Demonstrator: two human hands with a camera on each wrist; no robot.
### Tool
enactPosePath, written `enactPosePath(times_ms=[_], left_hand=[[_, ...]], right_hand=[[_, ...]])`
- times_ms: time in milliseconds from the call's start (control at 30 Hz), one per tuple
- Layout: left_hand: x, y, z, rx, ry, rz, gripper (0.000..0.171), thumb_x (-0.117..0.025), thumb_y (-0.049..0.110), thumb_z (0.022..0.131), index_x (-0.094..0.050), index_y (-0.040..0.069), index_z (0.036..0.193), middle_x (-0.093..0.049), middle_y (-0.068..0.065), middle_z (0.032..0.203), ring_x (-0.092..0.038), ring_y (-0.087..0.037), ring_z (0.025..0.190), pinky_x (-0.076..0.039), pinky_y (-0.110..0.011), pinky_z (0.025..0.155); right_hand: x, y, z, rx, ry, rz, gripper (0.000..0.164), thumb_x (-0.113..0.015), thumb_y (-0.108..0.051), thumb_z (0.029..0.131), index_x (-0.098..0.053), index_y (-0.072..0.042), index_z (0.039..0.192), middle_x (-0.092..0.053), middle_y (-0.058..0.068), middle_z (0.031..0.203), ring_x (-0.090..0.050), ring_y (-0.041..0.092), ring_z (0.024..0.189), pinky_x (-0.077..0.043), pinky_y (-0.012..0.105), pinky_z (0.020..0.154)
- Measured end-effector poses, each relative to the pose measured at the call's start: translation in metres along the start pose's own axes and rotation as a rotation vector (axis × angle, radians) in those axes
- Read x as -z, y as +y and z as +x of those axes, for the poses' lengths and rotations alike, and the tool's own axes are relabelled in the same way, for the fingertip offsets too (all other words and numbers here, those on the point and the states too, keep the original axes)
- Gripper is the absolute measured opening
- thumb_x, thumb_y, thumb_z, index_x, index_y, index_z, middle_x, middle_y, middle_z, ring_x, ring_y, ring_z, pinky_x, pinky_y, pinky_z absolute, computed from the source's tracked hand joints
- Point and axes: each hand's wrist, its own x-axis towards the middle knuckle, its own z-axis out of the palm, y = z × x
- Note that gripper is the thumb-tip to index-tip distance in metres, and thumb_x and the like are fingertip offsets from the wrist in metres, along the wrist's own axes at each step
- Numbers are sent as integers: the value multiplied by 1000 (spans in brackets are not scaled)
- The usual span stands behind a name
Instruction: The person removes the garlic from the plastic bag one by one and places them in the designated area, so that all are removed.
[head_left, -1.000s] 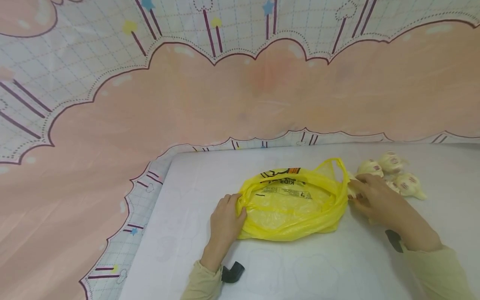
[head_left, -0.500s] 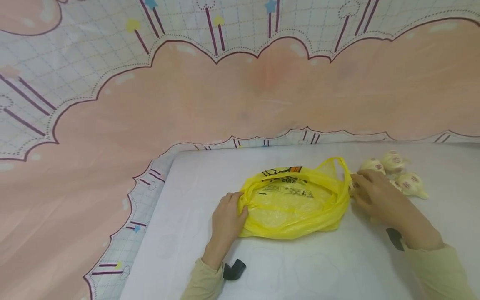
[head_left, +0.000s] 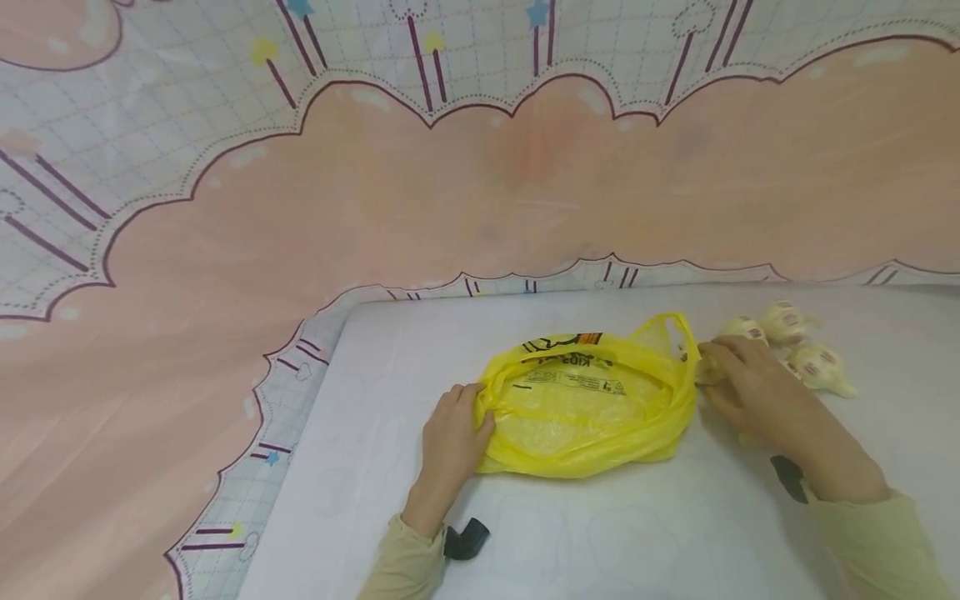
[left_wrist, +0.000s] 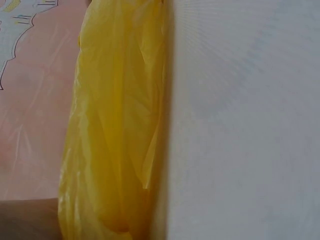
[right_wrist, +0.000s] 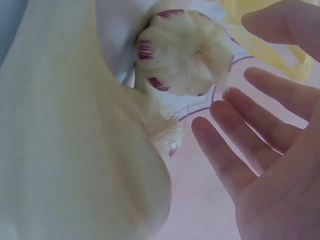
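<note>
A yellow plastic bag [head_left: 585,454] lies on the table, its mouth spread wide. My left hand [head_left: 452,433] grips the bag's left rim between thumb and fingers; in the left wrist view the bag [left_wrist: 117,120] hangs in folds. Beside the bag's right handle is my right hand [head_left: 753,392], over a garlic bulb [head_left: 711,367]. The right wrist view shows this hand [right_wrist: 280,150] with fingers extended and thumb apart, its palm bare. A garlic bulb [right_wrist: 185,55] with purple marks sits by the fingertips. Another pale, blurred bulb [right_wrist: 85,150] looms close to the camera.
Several more garlic bulbs [head_left: 821,368] are grouped behind and right of my right hand. White table [head_left: 600,542] surface surrounds the bag. A patterned pink cloth backdrop [head_left: 487,208] rises behind and along the left side. Dark wrist-worn pieces [head_left: 467,540] sit at both wrists.
My right fingertips and the bulb beneath them have shifted slightly left toward the bag's handle. My left hand keeps its grip on the rim, and the bag stays put.
</note>
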Motion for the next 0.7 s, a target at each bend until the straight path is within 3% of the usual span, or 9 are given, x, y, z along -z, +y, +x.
enactPosePath(times_ms=[300, 500, 700], left_hand=[[2, -2, -1, 16, -24, -13, 40, -69, 22, 90, -63, 7, 126, -65, -10, 116, -62, -28, 106, -55, -44, 85], [5, -5, 1, 25, -60, -52, 41, -68, 24, 91, -61, 8, 128, -63, -10, 120, -61, -29, 111, -53, -47, 89], [11, -3, 4, 46, -110, -101, 52, -70, 40, 91, -56, 9, 131, -62, -11, 124, -60, -30, 112, -53, -48, 90]], right_hand=[[3, -5, 0, -14, -4, 4, 54, -80, -2, 75, -57, 7, 123, -57, 25, 120, -54, 45, 108, -49, 63, 87], [3, -5, -1, 23, 32, 12, 56, -80, -1, 73, -58, 6, 123, -58, 24, 119, -56, 42, 106, -51, 60, 84], [8, -7, -2, 28, 62, 15, 55, -80, 0, 72, -58, 5, 123, -57, 23, 120, -56, 41, 107, -51, 60, 84]])
